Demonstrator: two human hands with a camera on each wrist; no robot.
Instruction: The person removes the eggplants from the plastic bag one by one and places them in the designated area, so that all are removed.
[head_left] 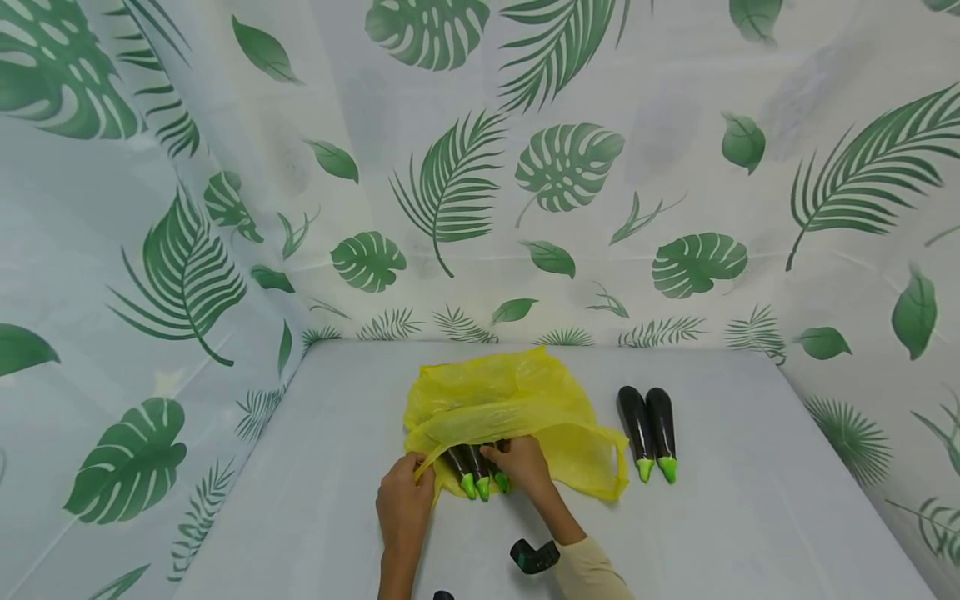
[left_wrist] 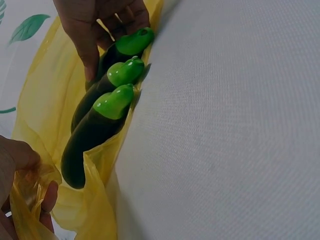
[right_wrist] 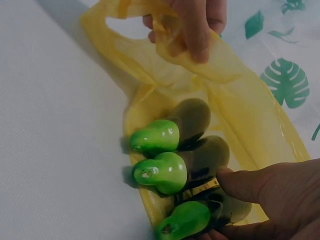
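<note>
A yellow plastic bag (head_left: 495,383) lies on the table, with three dark eggplants in its mouth, their green stem ends toward the person. My left hand (head_left: 405,504) pinches the bag's left handle and lifts that side of the opening. At the right end of the row, my right hand (head_left: 527,465) grips the third eggplant (right_wrist: 186,220), thumb on one side and fingers on the other. The other two, a middle eggplant (right_wrist: 170,172) and a left eggplant (left_wrist: 95,127), lie beside it on the yellow plastic. The bag's upper layer hides their far ends in the head view.
Two more eggplants (head_left: 648,429) lie side by side on the white table (head_left: 750,500), right of the bag. The bag's other handle loop (head_left: 621,467) spreads out toward them. Leaf-printed cloth walls (head_left: 480,292) stand behind and at both sides.
</note>
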